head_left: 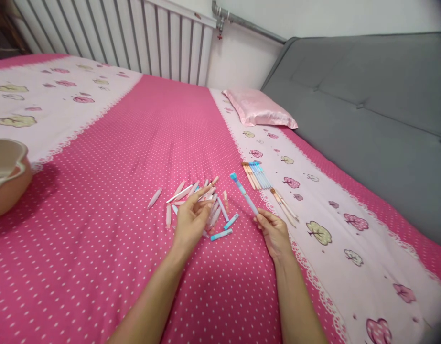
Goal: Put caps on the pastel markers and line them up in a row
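My right hand (274, 231) is closed around the lower end of a light blue pen (246, 195), which tilts up and to the left with its darker blue end at the top. My left hand (192, 217) reaches into a loose pile of pink and white pen parts (215, 215), fingers curled and thumb close to them; what they pinch is hidden. Two short blue pen pieces (221, 234) lie at the pile's near right edge. Right of the held pen is a neat row of brown-topped and blue-topped pens (258, 176). Two brown-topped pens (284, 206) lie just below that row.
A pink dotted bedspread (134, 267) lies under everything. At the left edge stands a tan basin (8, 186). A pink satin pillow (258, 107) rests against the grey headboard (371, 105). A white radiator (134, 38) and a pipe (252, 26) run along the far wall.
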A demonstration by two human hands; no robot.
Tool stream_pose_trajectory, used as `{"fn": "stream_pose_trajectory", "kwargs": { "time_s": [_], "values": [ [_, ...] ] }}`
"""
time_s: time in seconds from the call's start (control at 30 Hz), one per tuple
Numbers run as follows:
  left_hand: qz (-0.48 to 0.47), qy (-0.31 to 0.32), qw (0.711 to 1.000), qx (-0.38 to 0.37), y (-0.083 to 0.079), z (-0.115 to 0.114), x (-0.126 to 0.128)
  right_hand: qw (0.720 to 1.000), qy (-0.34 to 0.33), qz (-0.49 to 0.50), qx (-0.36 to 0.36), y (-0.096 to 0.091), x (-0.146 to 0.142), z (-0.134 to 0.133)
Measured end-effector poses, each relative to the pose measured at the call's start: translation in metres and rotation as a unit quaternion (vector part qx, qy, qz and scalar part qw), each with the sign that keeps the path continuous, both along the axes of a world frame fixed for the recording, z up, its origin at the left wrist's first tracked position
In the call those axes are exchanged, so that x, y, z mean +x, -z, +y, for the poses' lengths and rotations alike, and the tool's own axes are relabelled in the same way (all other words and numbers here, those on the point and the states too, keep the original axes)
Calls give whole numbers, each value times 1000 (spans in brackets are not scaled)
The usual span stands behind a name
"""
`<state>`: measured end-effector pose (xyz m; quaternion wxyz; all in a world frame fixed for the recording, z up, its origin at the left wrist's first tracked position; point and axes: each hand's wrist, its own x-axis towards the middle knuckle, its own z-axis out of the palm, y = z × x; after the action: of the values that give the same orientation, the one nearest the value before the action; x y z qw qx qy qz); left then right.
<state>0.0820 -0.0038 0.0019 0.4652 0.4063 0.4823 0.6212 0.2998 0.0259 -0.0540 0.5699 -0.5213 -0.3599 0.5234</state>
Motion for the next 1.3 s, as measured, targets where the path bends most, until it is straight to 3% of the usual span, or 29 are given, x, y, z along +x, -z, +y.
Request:
{"fn": "stream_pose_trajectory", "kwargs": {
  "time_s": [0.2, 0.43, 0.8, 1.3],
  "values": [
    [10, -36, 998, -43, 0, 1, -3, 989, 145, -18, -5, 2, -4, 20],
    [10, -34, 998, -50, 4, 3, -9, 967, 237, -88, -10, 5, -14, 55],
    [3, -26, 998, -64, 4, 5, -14, 944, 255, -206, 19, 20, -35, 93],
    [22, -28, 995, -92, 7, 6, -16, 910, 248, -332, -15, 3, -46, 98]
  ]
}}
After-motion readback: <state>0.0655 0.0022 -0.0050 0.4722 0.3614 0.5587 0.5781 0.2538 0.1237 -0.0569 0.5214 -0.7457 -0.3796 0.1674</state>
